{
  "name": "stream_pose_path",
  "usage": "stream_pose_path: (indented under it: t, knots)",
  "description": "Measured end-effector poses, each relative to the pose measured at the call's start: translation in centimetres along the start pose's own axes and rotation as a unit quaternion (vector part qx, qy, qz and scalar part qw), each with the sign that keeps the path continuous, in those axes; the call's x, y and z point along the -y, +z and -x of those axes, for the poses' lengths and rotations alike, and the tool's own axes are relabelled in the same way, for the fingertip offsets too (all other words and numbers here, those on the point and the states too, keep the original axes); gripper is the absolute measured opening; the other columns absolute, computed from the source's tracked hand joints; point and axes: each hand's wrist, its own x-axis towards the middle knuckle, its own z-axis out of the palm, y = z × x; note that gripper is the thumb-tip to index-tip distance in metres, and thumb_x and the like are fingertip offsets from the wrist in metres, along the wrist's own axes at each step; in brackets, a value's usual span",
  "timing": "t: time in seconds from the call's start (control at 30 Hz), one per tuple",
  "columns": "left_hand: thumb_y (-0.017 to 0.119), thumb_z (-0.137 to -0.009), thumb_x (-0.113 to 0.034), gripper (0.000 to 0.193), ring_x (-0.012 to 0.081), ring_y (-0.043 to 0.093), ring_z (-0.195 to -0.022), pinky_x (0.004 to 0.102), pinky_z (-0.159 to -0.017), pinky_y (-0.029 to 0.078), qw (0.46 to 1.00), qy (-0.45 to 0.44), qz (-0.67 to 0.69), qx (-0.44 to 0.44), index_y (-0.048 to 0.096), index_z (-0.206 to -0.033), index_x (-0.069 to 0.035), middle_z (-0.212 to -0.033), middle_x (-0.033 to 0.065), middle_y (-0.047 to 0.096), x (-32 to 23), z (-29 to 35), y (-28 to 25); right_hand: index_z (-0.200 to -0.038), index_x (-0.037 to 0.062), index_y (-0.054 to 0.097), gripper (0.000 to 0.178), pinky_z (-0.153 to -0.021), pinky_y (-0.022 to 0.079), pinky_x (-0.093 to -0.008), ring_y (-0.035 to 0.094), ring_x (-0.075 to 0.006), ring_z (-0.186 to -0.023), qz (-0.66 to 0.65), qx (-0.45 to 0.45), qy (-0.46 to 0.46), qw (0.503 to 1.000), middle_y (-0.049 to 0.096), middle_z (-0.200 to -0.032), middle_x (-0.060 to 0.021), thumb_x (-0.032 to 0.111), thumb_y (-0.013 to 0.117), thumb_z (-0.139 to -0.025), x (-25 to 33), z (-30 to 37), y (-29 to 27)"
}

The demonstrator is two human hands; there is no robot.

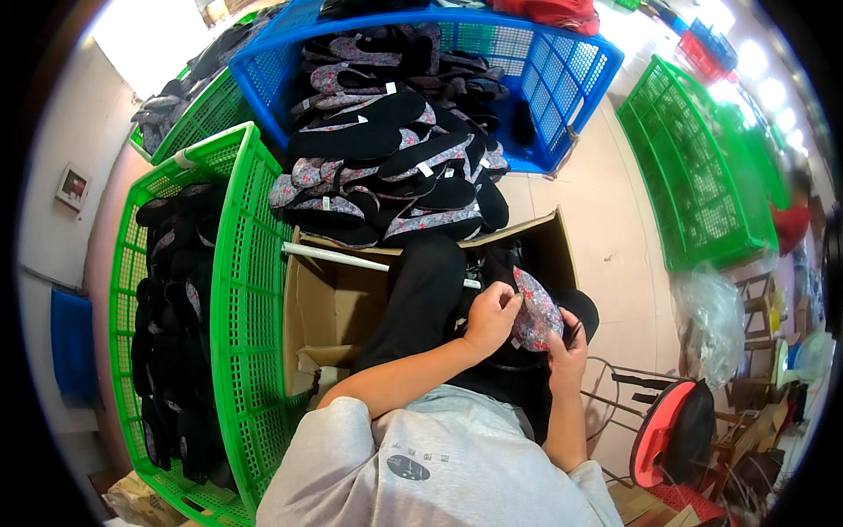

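In front of my lap I hold a floral-patterned cloth slipper (535, 314). My left hand (493, 321) is closed in a pinch at its left edge. Around its lower right end my right hand (568, 341) is closed, thumb on the patterned cloth and fingers partly behind it. Beyond my knees lies a heap of slippers (386, 167) with black soles, floral uppers and small white tags. Part of it spills out of a blue plastic crate (562, 97). A cardboard box (329, 294) with a white rod (351, 258) across it stands by my legs.
A green crate (237, 290) full of dark slippers (180, 325) stands close at my left. Further green crates stand behind it and at the far right (694, 167). Clear plastic bags (709, 316) and a red-and-black round object (674, 432) are at my right.
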Motion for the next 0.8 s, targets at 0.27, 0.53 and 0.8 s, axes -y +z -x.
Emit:
stream_pose_path:
  t: [0.27, 0.53, 0.8]
  knots:
    - [0.064, -0.099, -0.025, 0.025, 0.0142, 0.063, -0.082, 0.0313, -0.073, 0.053, 0.903, -0.301, 0.306, 0.002, 0.055, -0.108, -0.003, -0.094, 0.0046, 0.063, -0.2, 2.5, -3.4, -0.115, -0.0019, 0.061, 0.030, -0.081, 0.050, -0.0229, 0.060, -0.0088, -0.089, 0.144, 0.065, -0.038, 0.987, 0.064, -0.103, -0.0028, 0.000, 0.072, -0.087, -0.4, 1.5, 3.1]
    - [0.071, -0.093, -0.019, 0.025, 0.0150, 0.063, -0.082, 0.0330, -0.074, 0.053, 0.865, -0.385, 0.322, 0.011, 0.054, -0.103, -0.004, -0.092, 0.0054, 0.063, -5.0, 3.9, -11.1, -0.113, -0.0012, 0.066, 0.033, -0.082, 0.051, -0.0250, 0.064, -0.0111, -0.090, 0.184, 0.244, -0.076, 0.949, 0.070, -0.102, -0.0082, -0.003, 0.075, -0.082, -0.7, 3.1, 6.6]
    - [0.072, -0.087, -0.004, 0.014, 0.0096, 0.052, -0.063, 0.0269, -0.056, 0.043, 0.989, -0.134, 0.001, -0.063, 0.059, -0.088, -0.001, -0.075, 0.0020, 0.058, -2.9, 2.7, -12.4, -0.108, -0.0006, 0.065, 0.021, -0.069, 0.050, -0.0252, 0.060, -0.0083, -0.076, 0.208, 0.275, 0.011, 0.939, 0.068, -0.086, -0.0040, 0.006, 0.068, -0.089, -0.1, 1.2, 10.3]
